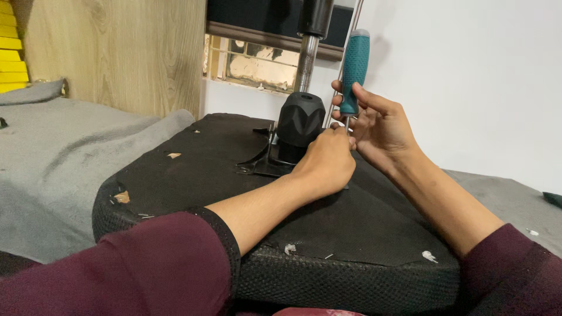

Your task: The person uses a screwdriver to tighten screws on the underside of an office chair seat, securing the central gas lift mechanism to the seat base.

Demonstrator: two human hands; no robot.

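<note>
Right hand (380,126) grips upright teal-handled screwdriver (355,70), left hand (328,161) pinches its tip on upturned black fabric seat base (363,228); off-axis push likely slips tip onto left fingers.

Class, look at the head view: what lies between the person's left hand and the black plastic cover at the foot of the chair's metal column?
In the head view, nothing: the left hand lies right beside the black plastic cover, over the metal bracket.

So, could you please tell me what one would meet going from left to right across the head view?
Yellow stack → grey cloth → wooden panel → black seat underside → black knob → left hand → teal-handled screwdriver → right hand → white wall.
</note>
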